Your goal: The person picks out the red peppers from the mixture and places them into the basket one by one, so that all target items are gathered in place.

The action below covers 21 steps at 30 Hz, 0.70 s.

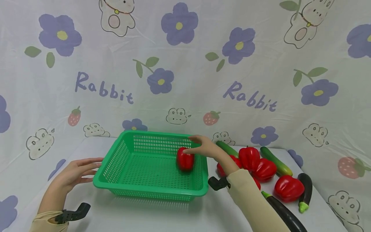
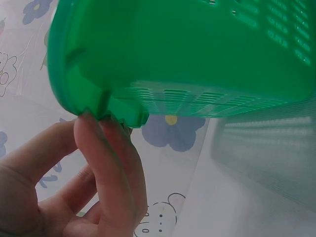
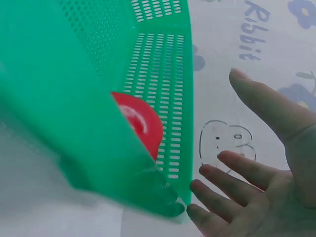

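Note:
A green plastic basket (image 1: 150, 192) with slotted walls stands on the white table, a red bell pepper (image 1: 185, 160) inside near its right end. My left hand (image 1: 76, 172) is at the basket's left side; in the left wrist view its loosely bent fingertips are right at the rim (image 2: 66, 94). Over the right end of the basket reaches my right hand (image 1: 204, 147), thumb and fingers spread. The right wrist view shows nothing in this hand (image 3: 247, 192), beside the basket wall (image 3: 170, 98), with the pepper (image 3: 143, 123) partly hidden behind the green plastic.
Several more red bell peppers (image 1: 249, 158) lie right of the basket, partly behind my right forearm. Among them are cucumbers (image 1: 275, 161) and dark eggplants (image 1: 285, 214). A white cloth with flowers and rabbits (image 1: 185, 80) hangs behind the table.

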Motion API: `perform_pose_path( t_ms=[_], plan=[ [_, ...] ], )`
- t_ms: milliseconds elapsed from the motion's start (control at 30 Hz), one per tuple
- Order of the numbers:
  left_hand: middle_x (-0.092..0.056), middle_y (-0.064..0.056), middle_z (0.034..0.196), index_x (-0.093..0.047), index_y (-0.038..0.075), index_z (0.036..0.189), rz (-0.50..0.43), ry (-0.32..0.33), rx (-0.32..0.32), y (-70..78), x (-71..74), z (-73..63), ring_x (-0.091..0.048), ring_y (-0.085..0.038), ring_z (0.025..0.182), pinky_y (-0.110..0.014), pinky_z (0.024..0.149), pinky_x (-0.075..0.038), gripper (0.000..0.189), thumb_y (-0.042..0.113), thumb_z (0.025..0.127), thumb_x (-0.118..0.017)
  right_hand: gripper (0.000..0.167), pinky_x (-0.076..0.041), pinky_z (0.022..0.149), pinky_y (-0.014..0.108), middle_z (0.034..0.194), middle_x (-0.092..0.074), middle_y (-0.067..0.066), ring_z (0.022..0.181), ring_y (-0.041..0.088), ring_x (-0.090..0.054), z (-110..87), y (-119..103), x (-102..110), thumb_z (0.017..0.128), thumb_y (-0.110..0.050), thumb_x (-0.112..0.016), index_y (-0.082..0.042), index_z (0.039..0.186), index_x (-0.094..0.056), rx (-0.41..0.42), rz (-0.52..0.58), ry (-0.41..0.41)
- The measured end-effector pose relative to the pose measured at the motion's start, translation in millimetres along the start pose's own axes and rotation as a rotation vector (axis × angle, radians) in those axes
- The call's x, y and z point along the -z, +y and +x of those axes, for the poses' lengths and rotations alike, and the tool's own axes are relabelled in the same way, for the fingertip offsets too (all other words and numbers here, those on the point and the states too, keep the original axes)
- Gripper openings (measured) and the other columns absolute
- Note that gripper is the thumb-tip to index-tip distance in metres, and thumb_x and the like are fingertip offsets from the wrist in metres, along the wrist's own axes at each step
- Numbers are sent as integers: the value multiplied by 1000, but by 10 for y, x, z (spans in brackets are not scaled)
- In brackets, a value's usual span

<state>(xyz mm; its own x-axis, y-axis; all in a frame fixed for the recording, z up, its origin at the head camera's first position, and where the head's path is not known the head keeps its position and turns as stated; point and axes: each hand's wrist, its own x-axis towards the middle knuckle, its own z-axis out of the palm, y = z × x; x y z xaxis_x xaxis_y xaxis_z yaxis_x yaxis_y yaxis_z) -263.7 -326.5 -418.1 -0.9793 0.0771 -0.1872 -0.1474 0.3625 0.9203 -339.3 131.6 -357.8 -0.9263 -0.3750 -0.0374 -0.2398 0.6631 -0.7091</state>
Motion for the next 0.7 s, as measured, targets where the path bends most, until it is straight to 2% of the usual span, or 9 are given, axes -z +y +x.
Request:
perform_pose_path(
  t_ms=[233, 467, 700],
  plan=[
    [-69, 13, 113, -51, 6, 141, -2, -5, -9, 1, 3, -7, -67, -10, 100, -38, 85, -57, 58, 38, 94, -63, 74, -39, 107, 59, 151, -44, 15, 141, 37, -40, -86, 93, 89, 85, -38, -72, -10, 147, -42, 20, 34, 24],
    [-68, 12, 114, -51, 6, 141, 3, 4, -4, 8, -2, -16, -67, -10, 101, -38, 85, -57, 58, 39, 94, -63, 76, -42, 104, 58, 152, -42, 15, 140, 42, -40, -165, 193, 171, 85, -40, -73, -12, 147, -41, 16, 15, 56],
    [-69, 13, 113, -52, 7, 140, 5, 2, -3, 3, -3, -13, -67, -10, 100, -37, 85, -56, 57, 38, 94, -63, 79, -41, 105, 58, 155, -38, 13, 143, 40, -35, -247, 287, 270, 84, -40, -73, -15, 149, -38, 21, 42, 73]
  ],
)
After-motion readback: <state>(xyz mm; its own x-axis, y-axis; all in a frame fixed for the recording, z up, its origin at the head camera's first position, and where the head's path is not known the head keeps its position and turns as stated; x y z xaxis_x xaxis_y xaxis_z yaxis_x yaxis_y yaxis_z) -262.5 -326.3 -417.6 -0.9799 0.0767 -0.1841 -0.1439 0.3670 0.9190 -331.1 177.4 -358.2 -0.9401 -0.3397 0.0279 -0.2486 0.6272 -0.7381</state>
